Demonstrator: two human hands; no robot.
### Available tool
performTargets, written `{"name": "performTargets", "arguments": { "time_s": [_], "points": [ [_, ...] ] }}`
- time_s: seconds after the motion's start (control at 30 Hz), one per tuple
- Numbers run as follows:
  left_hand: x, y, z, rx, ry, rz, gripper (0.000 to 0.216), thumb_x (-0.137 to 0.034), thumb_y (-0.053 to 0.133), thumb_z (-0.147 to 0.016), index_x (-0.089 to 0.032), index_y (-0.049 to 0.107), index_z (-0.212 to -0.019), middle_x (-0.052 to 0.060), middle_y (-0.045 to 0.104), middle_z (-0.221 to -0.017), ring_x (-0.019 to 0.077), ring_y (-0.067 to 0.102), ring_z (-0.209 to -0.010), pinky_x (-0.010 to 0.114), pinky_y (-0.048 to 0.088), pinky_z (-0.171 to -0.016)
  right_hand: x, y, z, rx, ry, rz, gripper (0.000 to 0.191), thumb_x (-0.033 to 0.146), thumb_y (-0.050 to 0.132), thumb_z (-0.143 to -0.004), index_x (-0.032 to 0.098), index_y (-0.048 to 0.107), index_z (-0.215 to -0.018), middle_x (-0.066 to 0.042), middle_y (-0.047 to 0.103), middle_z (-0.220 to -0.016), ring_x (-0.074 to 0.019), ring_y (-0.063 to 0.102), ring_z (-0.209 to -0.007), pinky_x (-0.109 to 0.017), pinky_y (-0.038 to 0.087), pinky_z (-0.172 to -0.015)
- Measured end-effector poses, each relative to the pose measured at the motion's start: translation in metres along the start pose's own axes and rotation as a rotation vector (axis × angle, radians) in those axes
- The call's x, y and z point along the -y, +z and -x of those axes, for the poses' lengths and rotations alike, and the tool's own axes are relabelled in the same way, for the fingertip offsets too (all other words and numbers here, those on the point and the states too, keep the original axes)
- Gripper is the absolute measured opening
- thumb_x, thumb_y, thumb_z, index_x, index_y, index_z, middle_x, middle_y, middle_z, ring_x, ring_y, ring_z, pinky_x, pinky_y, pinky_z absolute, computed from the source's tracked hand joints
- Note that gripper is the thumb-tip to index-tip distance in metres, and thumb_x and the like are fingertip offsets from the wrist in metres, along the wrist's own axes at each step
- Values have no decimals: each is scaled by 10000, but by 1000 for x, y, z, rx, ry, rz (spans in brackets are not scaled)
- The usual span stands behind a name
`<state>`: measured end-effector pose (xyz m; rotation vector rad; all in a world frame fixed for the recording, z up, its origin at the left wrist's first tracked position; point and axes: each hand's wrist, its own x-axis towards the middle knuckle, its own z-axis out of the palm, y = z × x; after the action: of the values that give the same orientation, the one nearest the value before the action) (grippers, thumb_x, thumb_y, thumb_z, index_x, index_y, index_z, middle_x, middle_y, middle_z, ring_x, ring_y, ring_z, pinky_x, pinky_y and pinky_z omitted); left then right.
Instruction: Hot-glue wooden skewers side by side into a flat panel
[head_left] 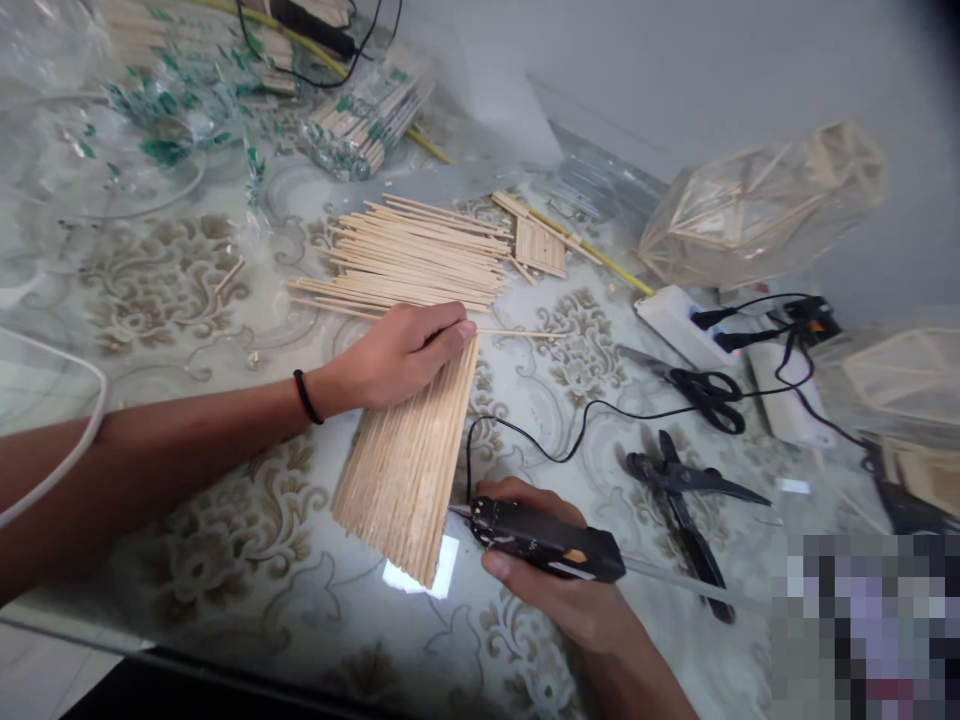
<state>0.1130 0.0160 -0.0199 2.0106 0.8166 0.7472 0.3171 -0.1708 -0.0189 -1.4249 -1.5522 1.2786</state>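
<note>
The glass-topped table (187,560), laid over a floral cloth, runs back to a plain grey wall along its far edge. Close to the near edge lies the stick panel (409,455). Its long axis runs near to far and leans slightly right at the far end. Beyond it, toward the far edge, sits a loose stick pile (416,262), with scissors (705,385) and cutters (682,500) well apart toward the right edge. The left hand (397,355) rests on the panel's far end, fingers pressed together, their tips seeming to pinch 1 thin stick (517,333) that points right. The right hand (555,590) has its fingers wrapped around a black glue gun (544,540). The gun lies right of the panel and crosswise to its sticks, with the nozzle just beside the right long edge at the near end.
</note>
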Motion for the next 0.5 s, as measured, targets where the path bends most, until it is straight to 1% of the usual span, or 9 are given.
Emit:
{"name": "performTargets", "arguments": {
  "time_s": [0.17, 0.33, 0.43, 0.5],
  "points": [
    [-1, 0, -1, 3, 1, 5, 362, -359, 392, -1030, -211, 373, -701, -53, 362, -629, 117, 350, -612, 287, 294, -627, 0, -1, 1, -8, 27, -2, 282, 416, 811, -846, 257, 755, -1073, -45, 762, -928, -205, 708, -766, -285, 568, -669],
    [-3, -1, -1, 6, 0, 9, 361, -361, 388, -1027, -214, 363, -698, -54, 361, -628, 118, 341, -612, 287, 301, -629, 4, 0, -1, 48, 14, -44, 228, 378, 794, -855, 256, 755, -1043, -27, 745, -866, -189, 689, -732, -273, 540, -641],
    [-3, 0, 0, 8, 0, 23, 367, -362, 383, -1032, -213, 362, -697, -52, 367, -629, 118, 345, -613, 286, 306, -625, 6, 1, -3, 55, -6, -83, 251, 340, 815, -822, 253, 745, -1047, -18, 743, -861, -183, 676, -723, -274, 529, -643],
    [-2, -1, 0, 10, 3, 32, 372, -367, 381, -1036, -215, 358, -697, -51, 367, -631, 120, 351, -616, 285, 308, -623, 7, 2, -6, 82, -19, -144, 257, 342, 816, -818, 246, 735, -1042, -15, 727, -848, -172, 645, -697, -268, 500, -614]
  ]
}}
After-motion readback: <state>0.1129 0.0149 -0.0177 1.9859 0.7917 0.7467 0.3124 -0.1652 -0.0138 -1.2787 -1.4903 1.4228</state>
